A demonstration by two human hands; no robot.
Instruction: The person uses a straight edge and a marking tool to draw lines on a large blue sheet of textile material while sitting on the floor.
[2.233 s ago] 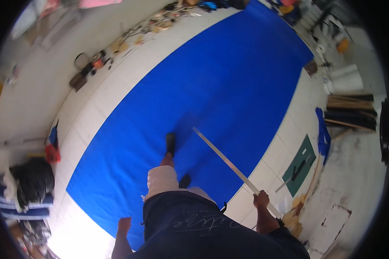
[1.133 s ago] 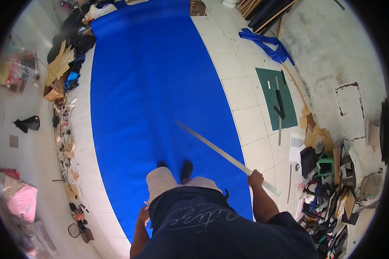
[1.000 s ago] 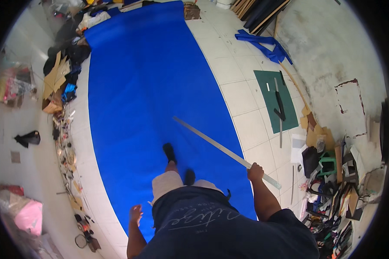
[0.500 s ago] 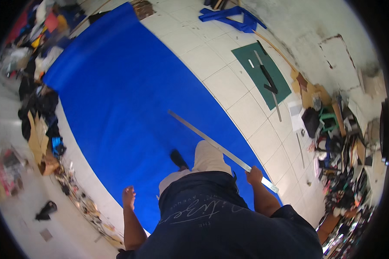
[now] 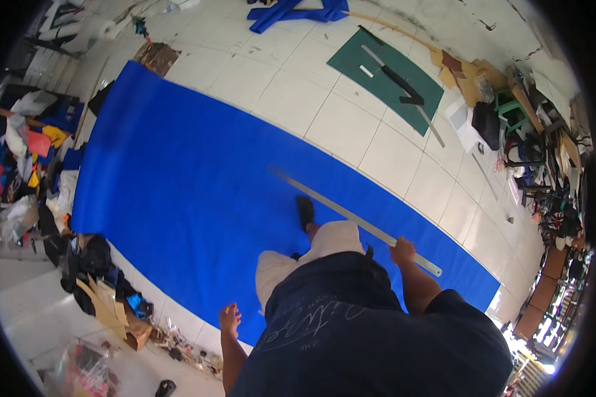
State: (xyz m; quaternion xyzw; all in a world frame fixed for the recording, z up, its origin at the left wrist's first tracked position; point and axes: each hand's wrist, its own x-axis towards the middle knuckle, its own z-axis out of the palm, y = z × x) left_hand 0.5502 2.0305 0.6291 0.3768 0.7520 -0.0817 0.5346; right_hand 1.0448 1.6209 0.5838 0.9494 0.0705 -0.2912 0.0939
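Observation:
A long metal ruler (image 5: 354, 218) is gripped in my right hand (image 5: 402, 251), close to its near end. It slants up and left from my fist, over a long blue sheet of material (image 5: 185, 178) spread on the floor. My left hand (image 5: 230, 319) hangs low by my left side near the sheet's edge, fingers apart and nothing in it. My foot in a dark shoe (image 5: 305, 212) stands on the sheet. At its far left end the sheet looks rolled or curled.
A green cutting mat (image 5: 384, 69) with dark tools and a ruler lies on the tiles beyond. Blue strips (image 5: 298, 14) lie at the back. Heaped scraps (image 5: 33, 152) line the left; clutter and a green stool (image 5: 510, 109) stand along the right wall.
My view and body have turned, so the blue sheet now runs more crosswise. My legs have shifted in stepping. The ruler stays in my right hand.

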